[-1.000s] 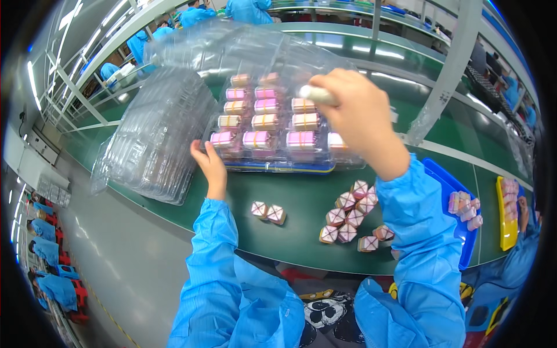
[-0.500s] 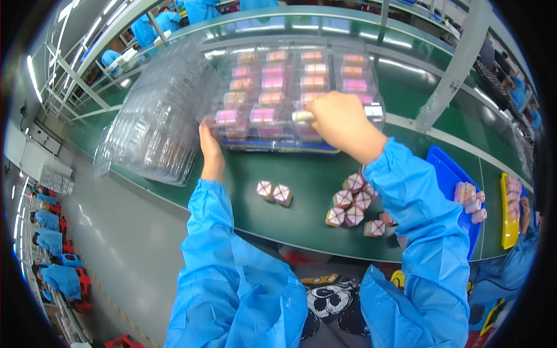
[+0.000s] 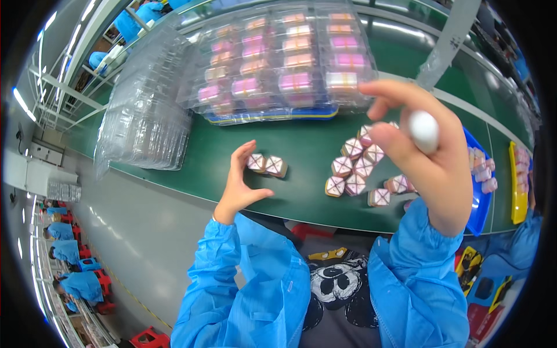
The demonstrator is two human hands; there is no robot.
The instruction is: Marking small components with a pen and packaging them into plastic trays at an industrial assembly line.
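My left hand [image 3: 237,182] is open beside two small block-like bundles [image 3: 275,166], their pale tops crossed by dark lines; its fingertips are close to the left one, and I cannot tell if they touch. My right hand [image 3: 429,151] is raised over the right part of the table, thumb and index finger apart. A white round-ended object [image 3: 424,132] sticks up from its grip; the rest of it is hidden. Beyond the hands, a clear plastic tray [image 3: 191,98] carries rows of pink, orange and white banded bundles [image 3: 296,81]. Loose bundles [image 3: 355,165] cluster left of my right hand.
A tall stack of clear plastic trays [image 3: 145,124] stands at the left. Something blue with a yellow edge [image 3: 278,116] lies beneath the filled tray. To the right are a blue bin [image 3: 480,203], a yellow bin [image 3: 516,203] and a metal post [image 3: 447,49]. People in blue sit along the left.
My left hand has left the tray's edge and come near the two bundles. My right hand has lifted off the tray and moved right, still with the white object. The view has shifted.
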